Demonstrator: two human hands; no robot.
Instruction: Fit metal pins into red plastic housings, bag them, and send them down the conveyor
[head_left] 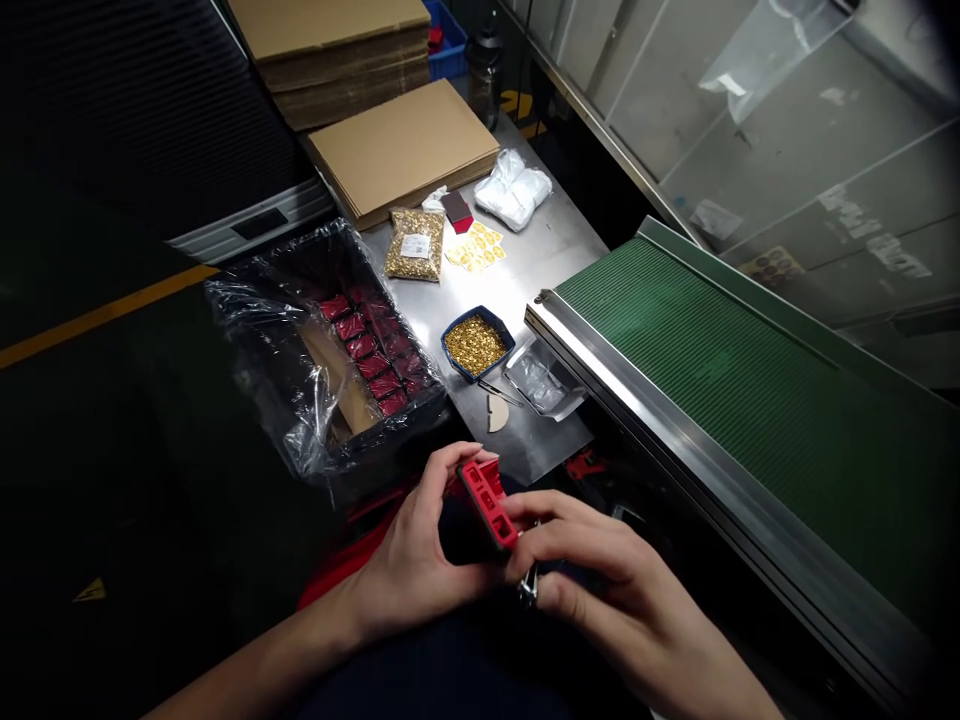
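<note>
Left hand [420,555] curls its fingers round the red plastic part [487,500], held over the lap, while right hand [600,590] pinches its near end. Gripping by the edges likely keeps its square recesses clear. Beyond lie a glossy film-lined crate [247,330], a blue tray [450,335] of brass grains and a ribbed green belt [735,380].

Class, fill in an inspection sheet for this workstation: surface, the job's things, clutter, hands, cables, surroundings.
Surface: steel table, reflective.
Job's things: red part held near the table edge; more red pieces in the lined crate; blue tray of gold bits.
Clutter: bag of gold bits, yellow stickers, white bag, flat cardboard.
Hands: left hand and right hand both grip the red part.
Cables: nothing seen.
Surroundings: green conveyor at the right.
</note>
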